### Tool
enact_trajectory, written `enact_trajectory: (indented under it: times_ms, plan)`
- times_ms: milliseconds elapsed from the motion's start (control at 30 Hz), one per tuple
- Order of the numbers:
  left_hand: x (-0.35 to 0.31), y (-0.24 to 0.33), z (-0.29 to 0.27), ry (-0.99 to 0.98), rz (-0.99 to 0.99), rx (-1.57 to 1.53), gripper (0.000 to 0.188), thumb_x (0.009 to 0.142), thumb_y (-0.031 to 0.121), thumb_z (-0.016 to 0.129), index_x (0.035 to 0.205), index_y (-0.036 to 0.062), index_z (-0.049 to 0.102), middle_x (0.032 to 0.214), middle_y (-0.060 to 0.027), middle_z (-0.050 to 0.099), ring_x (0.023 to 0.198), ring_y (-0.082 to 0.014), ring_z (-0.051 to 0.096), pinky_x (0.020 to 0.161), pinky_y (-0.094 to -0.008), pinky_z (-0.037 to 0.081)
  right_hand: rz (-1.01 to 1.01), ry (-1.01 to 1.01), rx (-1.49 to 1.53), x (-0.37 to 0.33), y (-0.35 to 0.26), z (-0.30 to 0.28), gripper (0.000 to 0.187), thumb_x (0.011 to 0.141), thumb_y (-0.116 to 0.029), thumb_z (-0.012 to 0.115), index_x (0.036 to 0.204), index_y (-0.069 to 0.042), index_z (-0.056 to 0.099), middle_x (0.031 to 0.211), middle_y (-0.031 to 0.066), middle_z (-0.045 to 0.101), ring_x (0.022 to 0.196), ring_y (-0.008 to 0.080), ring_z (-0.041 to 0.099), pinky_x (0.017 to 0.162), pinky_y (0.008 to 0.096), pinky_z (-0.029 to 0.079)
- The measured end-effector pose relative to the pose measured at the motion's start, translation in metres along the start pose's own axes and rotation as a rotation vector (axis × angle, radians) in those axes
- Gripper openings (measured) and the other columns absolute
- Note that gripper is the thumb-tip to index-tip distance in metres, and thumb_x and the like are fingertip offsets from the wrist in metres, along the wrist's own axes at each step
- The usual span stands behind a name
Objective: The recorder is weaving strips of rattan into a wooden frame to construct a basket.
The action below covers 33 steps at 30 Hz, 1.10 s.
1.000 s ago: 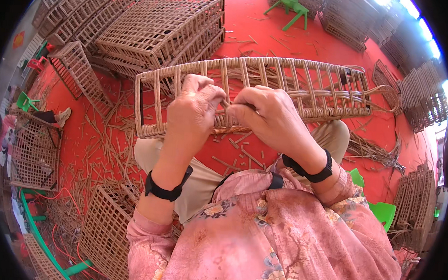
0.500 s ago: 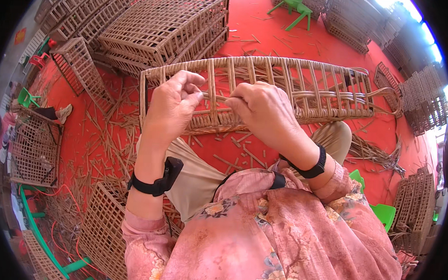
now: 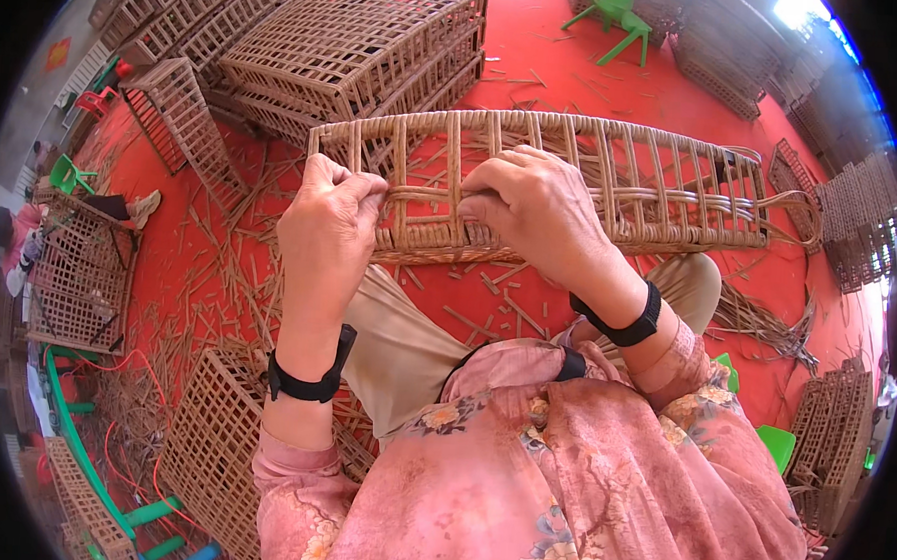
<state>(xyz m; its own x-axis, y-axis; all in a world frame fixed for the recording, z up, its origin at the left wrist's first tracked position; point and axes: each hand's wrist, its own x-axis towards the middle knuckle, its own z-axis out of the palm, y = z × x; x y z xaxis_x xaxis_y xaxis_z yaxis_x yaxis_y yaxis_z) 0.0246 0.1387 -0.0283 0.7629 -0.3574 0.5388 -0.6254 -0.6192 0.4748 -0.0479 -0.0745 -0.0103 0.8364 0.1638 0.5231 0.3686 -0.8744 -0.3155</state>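
Observation:
A long brown wicker frame (image 3: 400,246), with a wrapped rim and spaced uprights, lies across in front of my knees. My left hand (image 3: 326,220) is closed near its left end, thumb and fingers pinched together on a wicker strand (image 3: 422,192). This strand runs sideways over the uprights between my hands. My right hand (image 3: 542,204) is closed around the strand farther right, its fingertips bent down beside an upright. Beyond it, several parallel strands (image 3: 672,201) continue through the uprights toward a looped handle (image 3: 797,210) at the right end. My fingers partly cover the strand.
Stacked wicker crates (image 3: 358,61) stand at the far left, beyond the frame. Cut wicker scraps (image 3: 219,260) litter the red floor, and a bundle of long strands (image 3: 767,319) lies at the right. Another crate (image 3: 216,440) sits by my left arm. A green chair (image 3: 615,17) stands far off.
My left hand has moved left along the frame, and its fingers have closed into a pinch. The right hand stays at about the same part of the frame. The whole view has shifted slightly.

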Motion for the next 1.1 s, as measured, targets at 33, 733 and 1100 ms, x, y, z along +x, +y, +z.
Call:
enact_trajectory:
  times_ms: [33,733,1100]
  plan:
    - [0.0,-0.001,0.001,-0.007,0.02,0.06,0.012,0.084,0.006,0.072,0.095,0.0061,0.075,0.09,-0.0076,0.057,0.074,-0.0232,0.063,0.066,-0.0339,0.051,0.106,0.005,0.101,0.001,-0.003,-0.001,0.018,0.083,-0.023,0.074,0.088,-0.005,0.069,0.084,0.0102,0.067,0.083,0.0303,0.064,0.078,0.0418,0.05]
    - [0.01,-0.023,-0.016,-0.143,-0.038,-0.263,0.053,0.094,0.009,0.058,0.145,0.009,0.043,0.125,-0.021,0.064,0.107,-0.041,0.066,0.083,-0.0447,0.055,0.046,0.146,0.222,0.011,0.003,0.015,0.007,0.082,-0.007,0.07,0.089,-0.009,0.069,0.078,0.0072,0.067,0.081,0.0277,0.063,0.083,0.0396,0.047]
    - [0.037,-0.031,-0.044,-0.617,-0.343,-0.609,0.063,0.084,-0.002,0.057,0.145,-0.0017,0.043,0.086,0.0028,0.053,0.076,-0.0046,0.049,0.069,-0.0165,0.04,0.11,0.264,0.258,0.005,0.005,0.047,0.005,0.079,-0.01,0.068,0.08,-0.015,0.07,0.075,0.0052,0.063,0.086,0.0237,0.061,0.087,0.0383,0.039]
